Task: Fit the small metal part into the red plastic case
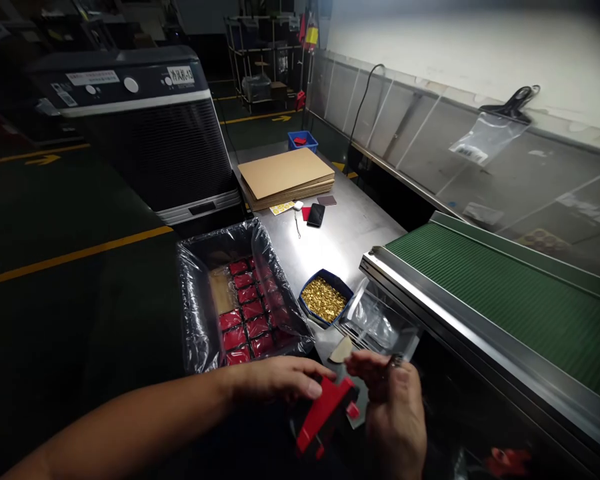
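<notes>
We stand at a long steel table [340, 233], with a green conveyor belt [505, 300] running along its right side and a large black machine [150, 133] on the far left. Beyond the table, yellow lines mark the dark floor [75, 253], and a wire shelf [260, 60] stands in the distance. A clear bag hangs from a black clip [513, 103] on the wall at far right.

On the far end of the table lies a stack of cardboard sheets [285, 177], with a blue crate [303, 140] beyond it. Nearer the stack, a black phone [316, 215] lies beside small red and yellow bits.

Closer to us, at the table's left edge, a box lined with a clear plastic bag [195, 313] holds rows of red packets [245, 307]. To its right sits a blue tray of small gold pieces [325, 300], and a clear plastic pouch [375, 320] lies just beside that, against the conveyor.

Nearest us, a red piece [325, 413] sits between our hands, low in the view and partly in shadow. Our left hand [275, 380] reaches in from the left, half open, with its fingers over the red piece's upper edge. Our right hand [393, 413] is curled beside it, fingers bent together. We cannot tell whether either hand is gripping it.
</notes>
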### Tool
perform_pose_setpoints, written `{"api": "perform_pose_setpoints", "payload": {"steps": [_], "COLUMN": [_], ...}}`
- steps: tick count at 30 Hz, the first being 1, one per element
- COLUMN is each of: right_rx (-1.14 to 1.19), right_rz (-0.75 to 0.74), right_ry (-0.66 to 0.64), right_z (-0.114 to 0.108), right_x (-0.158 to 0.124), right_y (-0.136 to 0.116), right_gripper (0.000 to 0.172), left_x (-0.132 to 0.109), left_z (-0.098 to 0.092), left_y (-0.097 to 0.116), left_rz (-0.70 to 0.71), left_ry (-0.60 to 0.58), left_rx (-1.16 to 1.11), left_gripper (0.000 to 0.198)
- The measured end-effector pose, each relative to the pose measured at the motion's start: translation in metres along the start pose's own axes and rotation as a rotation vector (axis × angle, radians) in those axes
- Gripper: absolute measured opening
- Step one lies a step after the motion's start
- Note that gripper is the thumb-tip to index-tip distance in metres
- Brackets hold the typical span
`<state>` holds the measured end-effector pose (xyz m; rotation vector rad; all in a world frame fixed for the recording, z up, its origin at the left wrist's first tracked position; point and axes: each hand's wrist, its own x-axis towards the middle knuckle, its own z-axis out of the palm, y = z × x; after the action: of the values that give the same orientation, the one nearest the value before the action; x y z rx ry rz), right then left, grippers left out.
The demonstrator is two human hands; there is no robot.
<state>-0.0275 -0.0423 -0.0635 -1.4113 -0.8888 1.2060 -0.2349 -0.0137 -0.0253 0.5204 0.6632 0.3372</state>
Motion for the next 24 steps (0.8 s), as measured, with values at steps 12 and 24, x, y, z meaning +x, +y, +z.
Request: {"api": "perform_pose_setpoints", "payload": {"steps": [12,24], "right_rx": [-0.714,-0.792], "right_rz": [0.499,0.438], "right_ry": [0.159,0.124], "right_z": [-0.062,-0.065], "right_x": [0.07,0.068], "right_y": [0.216,0.235], "right_gripper": [0.06,0.07], "left_x": [-0.006,0.0], "left_z": [0.003,-0.01], "left_y": [-0.007,-0.014], "left_rz": [0.269,0.266], "left_ry": [-0.054,-0.02], "left_rx": [-0.428,-0.421], "left_gripper": [0.065,0.078]}}
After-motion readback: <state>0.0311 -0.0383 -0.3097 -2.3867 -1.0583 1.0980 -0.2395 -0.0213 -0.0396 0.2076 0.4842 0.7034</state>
